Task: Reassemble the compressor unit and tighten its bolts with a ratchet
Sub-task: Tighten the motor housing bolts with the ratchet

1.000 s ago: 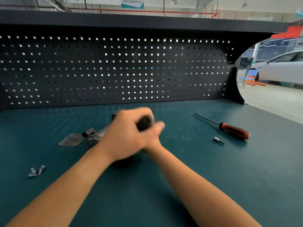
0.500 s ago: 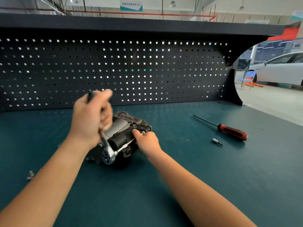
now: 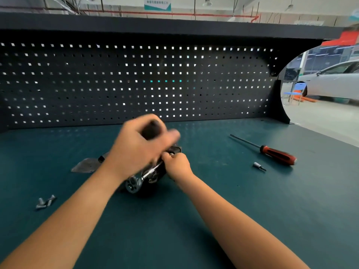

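Grips ratchet [image 3: 134, 184] handle in clenched left hand [image 3: 136, 150] for leverage; pinches extension [image 3: 153, 168] with right hand [image 3: 177, 165] to keep it seated on compressor [image 3: 176, 149] resting on counter [image 3: 213, 210]

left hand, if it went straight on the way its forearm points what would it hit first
Probably the pegboard: the left hand, holding the ratchet, points up-right across bare bench top. The screwdriver lies right of that line. Depth is unclear.
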### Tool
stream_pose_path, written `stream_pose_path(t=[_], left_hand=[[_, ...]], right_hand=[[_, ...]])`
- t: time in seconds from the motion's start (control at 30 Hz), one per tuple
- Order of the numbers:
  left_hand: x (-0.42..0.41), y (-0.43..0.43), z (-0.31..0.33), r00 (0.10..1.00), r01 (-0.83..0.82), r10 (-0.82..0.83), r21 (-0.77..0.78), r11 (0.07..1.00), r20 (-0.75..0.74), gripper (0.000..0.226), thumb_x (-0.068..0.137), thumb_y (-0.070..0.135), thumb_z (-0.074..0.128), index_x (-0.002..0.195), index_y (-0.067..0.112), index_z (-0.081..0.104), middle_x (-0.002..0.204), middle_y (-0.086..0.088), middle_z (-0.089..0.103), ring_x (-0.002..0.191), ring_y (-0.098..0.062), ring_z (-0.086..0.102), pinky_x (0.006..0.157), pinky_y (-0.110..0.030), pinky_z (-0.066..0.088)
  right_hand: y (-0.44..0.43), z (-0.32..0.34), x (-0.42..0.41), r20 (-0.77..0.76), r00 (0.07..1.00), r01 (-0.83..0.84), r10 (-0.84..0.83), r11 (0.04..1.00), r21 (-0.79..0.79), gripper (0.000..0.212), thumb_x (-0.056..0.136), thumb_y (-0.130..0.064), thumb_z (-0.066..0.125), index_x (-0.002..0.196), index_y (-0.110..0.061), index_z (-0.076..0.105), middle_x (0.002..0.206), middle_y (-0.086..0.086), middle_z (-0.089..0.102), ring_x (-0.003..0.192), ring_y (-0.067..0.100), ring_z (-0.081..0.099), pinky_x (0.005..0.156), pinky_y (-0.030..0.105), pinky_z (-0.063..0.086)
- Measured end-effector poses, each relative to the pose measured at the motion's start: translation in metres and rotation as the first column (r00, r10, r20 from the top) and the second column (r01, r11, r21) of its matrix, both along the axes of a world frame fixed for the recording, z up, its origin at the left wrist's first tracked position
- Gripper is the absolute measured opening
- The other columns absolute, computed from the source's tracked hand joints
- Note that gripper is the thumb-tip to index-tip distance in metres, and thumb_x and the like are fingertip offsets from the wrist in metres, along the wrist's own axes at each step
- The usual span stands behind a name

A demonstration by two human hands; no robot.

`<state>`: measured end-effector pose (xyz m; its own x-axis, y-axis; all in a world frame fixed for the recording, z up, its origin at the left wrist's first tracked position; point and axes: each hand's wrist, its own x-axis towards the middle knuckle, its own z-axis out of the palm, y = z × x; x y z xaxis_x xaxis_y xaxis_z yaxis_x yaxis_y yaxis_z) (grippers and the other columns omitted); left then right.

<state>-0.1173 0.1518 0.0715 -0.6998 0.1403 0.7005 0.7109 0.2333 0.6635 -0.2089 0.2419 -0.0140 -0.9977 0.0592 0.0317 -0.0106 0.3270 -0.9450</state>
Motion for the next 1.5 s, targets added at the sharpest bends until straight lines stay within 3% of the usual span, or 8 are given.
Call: stream_pose_path(t=[0.13, 0.3, 0.47, 0.63, 0.83, 1.03, 1.3, 1.5], left_hand=[[-0.024, -0.031, 0.000, 0.940, -0.302, 0.133, 0.581, 0.756, 0.315, 0.039, 0.085, 0.053, 0.056, 0.065, 0.021, 0.046, 0.042, 0.011, 0.047, 0.035, -0.005, 0.042, 0.038, -0.014, 0.038], [-0.043, -0.060, -0.014, 0.802, -0.507, -0.103, 0.761, 0.405, 0.589, 0.044, 0.095, 0.052, 0.035, 0.067, 0.018, 0.036, 0.034, 0.010, 0.034, 0.027, -0.005, 0.029, 0.035, -0.009, 0.026], [-0.032, -0.050, -0.010, 0.915, -0.213, -0.170, 0.797, 0.565, 0.365, 0.024, 0.091, 0.020, 0.033, 0.067, 0.018, 0.035, 0.045, 0.007, 0.035, 0.033, -0.007, 0.027, 0.035, -0.012, 0.023], [-0.014, -0.033, 0.001, 0.965, 0.137, -0.210, 0.379, 0.915, 0.158, 0.016, 0.098, 0.023, 0.042, 0.089, 0.025, 0.056, 0.054, 0.004, 0.051, 0.039, -0.012, 0.045, 0.042, -0.019, 0.041], [-0.001, -0.013, -0.007, 0.969, 0.239, -0.239, 0.008, 0.971, 0.061, 0.024, 0.091, 0.039, 0.056, 0.115, 0.037, 0.053, 0.051, 0.013, 0.041, 0.038, 0.000, 0.034, 0.040, -0.013, 0.034], [0.012, 0.014, -0.018, 0.994, 0.038, -0.064, -0.281, 0.959, -0.084, 0.026, 0.069, 0.043, 0.059, 0.063, 0.020, 0.047, 0.058, 0.010, 0.046, 0.053, 0.000, 0.042, 0.054, -0.009, 0.034], [-0.027, -0.038, -0.004, 0.909, -0.169, -0.114, 0.604, 0.779, 0.400, 0.035, 0.094, 0.029, 0.051, 0.064, 0.020, 0.035, 0.037, 0.010, 0.026, 0.027, -0.003, 0.020, 0.031, -0.010, 0.017], [-0.039, -0.052, -0.009, 0.839, -0.263, -0.255, 0.768, 0.584, 0.480, 0.037, 0.096, 0.032, 0.047, 0.062, 0.020, 0.035, 0.036, 0.011, 0.025, 0.026, -0.002, 0.019, 0.028, -0.014, 0.015]], right_hand=[[0.001, -0.001, 0.004, -0.043, 0.998, 0.035, -0.037, 0.998, -0.048, 0.045, 0.093, -0.021, 0.046, 0.052, -0.013, 0.028, 0.053, -0.001, 0.032, 0.050, 0.014, 0.028, 0.047, 0.029, 0.023], [-0.001, -0.001, 0.007, -0.052, 0.998, 0.020, -0.025, 0.996, -0.092, 0.048, 0.095, -0.023, 0.045, 0.052, -0.014, 0.026, 0.052, -0.002, 0.031, 0.050, 0.014, 0.027, 0.049, 0.030, 0.023], [-0.002, -0.003, 0.012, -0.021, 0.997, 0.070, -0.073, 0.988, -0.141, 0.054, 0.097, -0.035, 0.046, 0.053, -0.015, 0.022, 0.051, -0.003, 0.027, 0.049, 0.014, 0.024, 0.048, 0.030, 0.021], [-0.003, -0.004, 0.013, 0.004, 0.994, 0.105, -0.106, 0.986, -0.132, 0.055, 0.094, -0.044, 0.048, 0.051, -0.014, 0.030, 0.050, -0.003, 0.035, 0.048, 0.014, 0.032, 0.047, 0.029, 0.026], [-0.002, 0.000, 0.012, -0.017, 0.997, 0.073, -0.073, 0.996, 0.043, 0.049, 0.093, -0.045, 0.046, 0.056, -0.015, 0.034, 0.057, -0.002, 0.041, 0.053, 0.017, 0.039, 0.049, 0.030, 0.030], [0.000, -0.006, 0.017, -0.077, 0.997, -0.018, 0.013, 0.998, -0.064, 0.012, 0.093, -0.020, 0.053, 0.103, -0.014, 0.056, 0.109, 0.008, 0.060, 0.089, 0.018, 0.051, 0.085, 0.032, 0.047], [-0.001, 0.002, 0.015, -0.038, 0.998, 0.047, -0.047, 0.999, 0.005, 0.047, 0.095, -0.024, 0.041, 0.053, -0.012, 0.026, 0.054, 0.000, 0.033, 0.049, 0.015, 0.028, 0.046, 0.029, 0.022], [-0.002, 0.002, 0.015, -0.028, 0.998, 0.055, -0.056, 0.998, -0.033, 0.048, 0.095, -0.025, 0.043, 0.052, -0.013, 0.025, 0.053, -0.001, 0.032, 0.049, 0.015, 0.027, 0.047, 0.030, 0.022]])
